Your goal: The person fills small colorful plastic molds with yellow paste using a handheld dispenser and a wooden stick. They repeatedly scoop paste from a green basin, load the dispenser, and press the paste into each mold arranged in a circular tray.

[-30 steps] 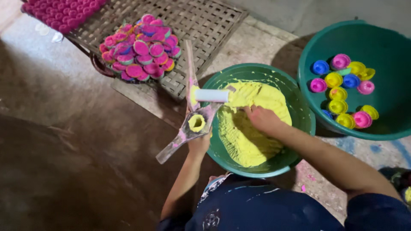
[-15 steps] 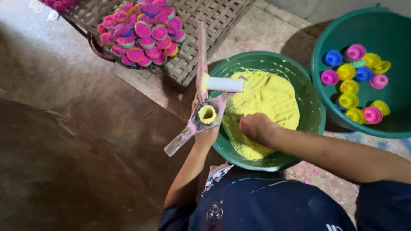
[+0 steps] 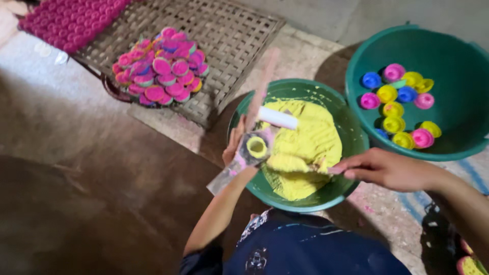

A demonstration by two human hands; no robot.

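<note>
gripping a paste-smeared metal mould (image 3: 253,147), left hand (image 3: 235,145); right hand (image 3: 389,168) clamps a yellow-caked scraper (image 3: 300,164).

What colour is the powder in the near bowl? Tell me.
Yellow powder in a green bowl, best seen in the head view.

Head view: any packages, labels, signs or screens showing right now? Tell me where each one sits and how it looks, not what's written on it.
None: no package, label, sign or screen shows.
Only open containers:
Green basin, centre, round, holds yellow paste.
Larger green tub, upper right, round, holds small yellow, pink and blue moulds.
Woven tray, top, flat, tan, under a heap of pink pieces.
</note>
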